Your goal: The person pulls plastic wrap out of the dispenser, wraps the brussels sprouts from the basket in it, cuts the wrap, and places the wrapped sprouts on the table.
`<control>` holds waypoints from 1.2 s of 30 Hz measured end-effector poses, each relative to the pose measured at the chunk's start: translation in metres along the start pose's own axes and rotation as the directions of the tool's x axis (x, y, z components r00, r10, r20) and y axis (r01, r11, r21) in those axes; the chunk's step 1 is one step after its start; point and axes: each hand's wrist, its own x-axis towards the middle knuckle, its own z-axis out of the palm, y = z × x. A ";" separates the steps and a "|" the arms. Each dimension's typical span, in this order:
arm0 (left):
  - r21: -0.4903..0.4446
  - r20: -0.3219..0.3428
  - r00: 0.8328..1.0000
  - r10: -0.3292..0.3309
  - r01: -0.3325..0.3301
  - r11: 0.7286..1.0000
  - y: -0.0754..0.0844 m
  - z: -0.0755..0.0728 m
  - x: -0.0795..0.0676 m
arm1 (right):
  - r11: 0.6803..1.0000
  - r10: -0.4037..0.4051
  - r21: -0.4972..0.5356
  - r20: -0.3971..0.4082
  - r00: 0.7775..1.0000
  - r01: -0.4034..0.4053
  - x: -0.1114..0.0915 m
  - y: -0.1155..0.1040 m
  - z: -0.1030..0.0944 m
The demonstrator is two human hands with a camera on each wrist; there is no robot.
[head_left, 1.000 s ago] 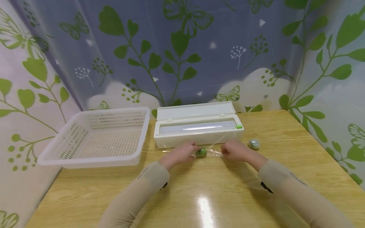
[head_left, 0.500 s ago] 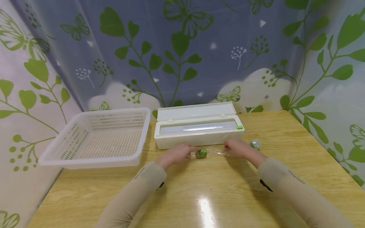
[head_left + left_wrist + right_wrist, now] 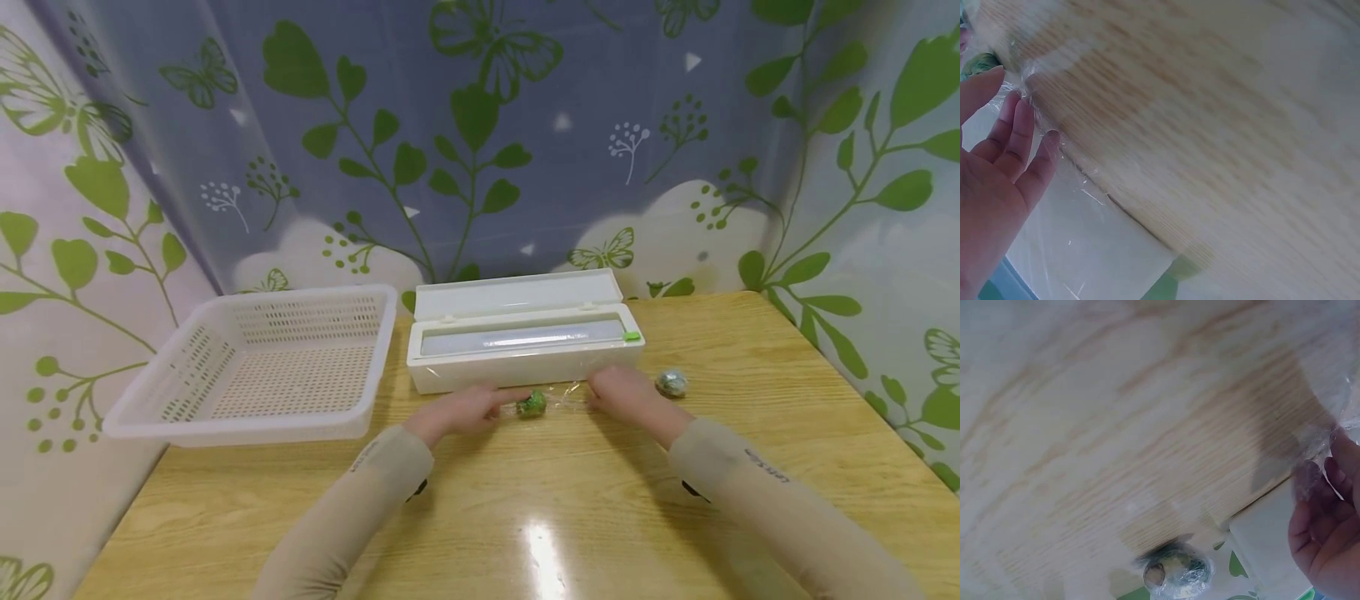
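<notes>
A small round green item (image 3: 533, 405) lies on clear cling film (image 3: 567, 394) in front of a white cling film dispenser (image 3: 517, 370). My left hand (image 3: 463, 410) is just left of it, the outstretched index finger touching the item or the film at its side. In the left wrist view, the other fingers of that hand (image 3: 1007, 165) rest loosely against the film. My right hand (image 3: 624, 392), right of the green item, pinches bunched film between curled fingers, as the right wrist view of that hand (image 3: 1335, 534) shows. The film's underside is hidden.
A film-wrapped ball (image 3: 671, 383) sits right of my right hand. To the left stands a white perforated basket (image 3: 366, 408). The dispenser's lid (image 3: 517, 293) is raised, and a green slider (image 3: 632, 336) sits at its right end. A patterned curtain hangs behind the wooden table (image 3: 480, 517).
My left hand has drawn slightly left, its index finger straightening toward the green item. My right hand has moved slightly right and stretched the film; the green item stays nearly in place.
</notes>
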 end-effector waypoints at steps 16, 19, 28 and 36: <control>-0.092 0.015 1.000 -0.013 0.014 0.996 -0.002 0.002 0.001 | 0.966 -0.126 0.235 0.071 0.990 0.106 -0.016 0.019 -0.008; -0.108 0.018 1.000 -0.018 0.019 0.994 -0.003 0.003 0.002 | 0.952 -0.074 0.298 0.024 0.997 0.064 -0.019 0.026 -0.014; -0.151 -0.022 0.999 -0.033 0.030 0.988 0.001 -0.006 0.004 | 0.922 0.202 0.374 -0.237 0.950 -0.102 -0.023 0.045 -0.039; -0.292 -0.074 0.997 -0.034 0.011 0.956 0.013 -0.022 0.018 | 0.854 0.291 0.490 -0.173 0.941 -0.174 -0.015 0.063 -0.034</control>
